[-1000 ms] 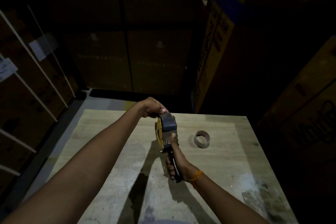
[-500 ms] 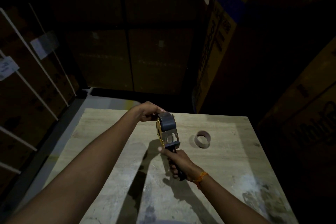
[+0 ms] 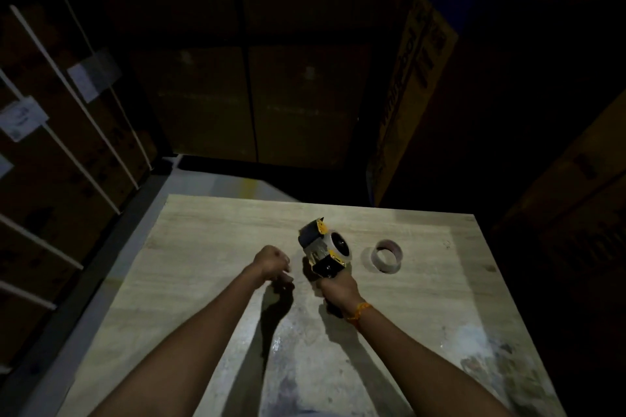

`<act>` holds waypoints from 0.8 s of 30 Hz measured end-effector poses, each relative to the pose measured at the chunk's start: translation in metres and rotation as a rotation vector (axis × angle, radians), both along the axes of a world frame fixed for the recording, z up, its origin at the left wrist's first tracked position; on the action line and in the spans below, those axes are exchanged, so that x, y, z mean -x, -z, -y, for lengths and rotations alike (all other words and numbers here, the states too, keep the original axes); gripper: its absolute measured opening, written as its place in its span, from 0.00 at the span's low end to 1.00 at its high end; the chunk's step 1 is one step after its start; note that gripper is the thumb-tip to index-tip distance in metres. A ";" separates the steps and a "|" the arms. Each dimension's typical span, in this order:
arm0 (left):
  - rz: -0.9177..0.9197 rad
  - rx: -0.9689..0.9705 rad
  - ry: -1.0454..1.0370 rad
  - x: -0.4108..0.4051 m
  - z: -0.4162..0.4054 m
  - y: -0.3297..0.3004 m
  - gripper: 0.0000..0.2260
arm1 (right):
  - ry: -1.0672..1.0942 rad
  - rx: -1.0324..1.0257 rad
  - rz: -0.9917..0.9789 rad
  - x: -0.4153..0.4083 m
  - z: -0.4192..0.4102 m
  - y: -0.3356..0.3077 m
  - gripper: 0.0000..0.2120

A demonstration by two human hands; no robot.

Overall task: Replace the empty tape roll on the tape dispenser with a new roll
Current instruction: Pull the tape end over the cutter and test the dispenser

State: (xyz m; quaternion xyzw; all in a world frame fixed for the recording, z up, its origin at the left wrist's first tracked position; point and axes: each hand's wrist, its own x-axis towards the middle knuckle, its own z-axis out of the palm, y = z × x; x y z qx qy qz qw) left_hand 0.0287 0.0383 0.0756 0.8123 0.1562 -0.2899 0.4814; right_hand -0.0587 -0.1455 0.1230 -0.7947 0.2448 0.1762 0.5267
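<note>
A yellow and black tape dispenser (image 3: 321,252) hangs just over the wooden table (image 3: 210,240), tilted onto its side. A roll of tape (image 3: 338,245) sits on its hub, facing right. My right hand (image 3: 338,291) grips its black handle from below. My left hand (image 3: 272,262) is to the left of the dispenser, apart from it, with fingers curled and nothing in them. A thin empty tape core (image 3: 388,254) lies on the table just right of the dispenser.
Tall cardboard boxes (image 3: 440,61) stand close behind and to the right of the table. Strapped boxes (image 3: 61,132) line the left side across a narrow strip of grey floor (image 3: 203,176). The scene is dim.
My left hand has let go of the dispenser's top and pulled back to the left. My right hand has turned the dispenser so the roll faces right.
</note>
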 end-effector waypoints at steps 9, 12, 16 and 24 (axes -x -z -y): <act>0.035 -0.219 0.131 0.047 -0.005 0.026 0.03 | -0.247 0.365 -0.009 -0.028 -0.027 0.081 0.06; 0.038 -0.239 0.142 0.054 -0.010 0.027 0.03 | -0.286 0.385 -0.006 -0.028 -0.033 0.078 0.05; 0.034 -0.246 0.147 0.057 -0.018 0.027 0.06 | -0.325 0.385 -0.056 -0.034 -0.035 0.094 0.14; 0.141 -0.339 0.300 0.051 -0.021 0.030 0.07 | -0.602 0.425 -0.078 -0.024 -0.034 0.060 0.18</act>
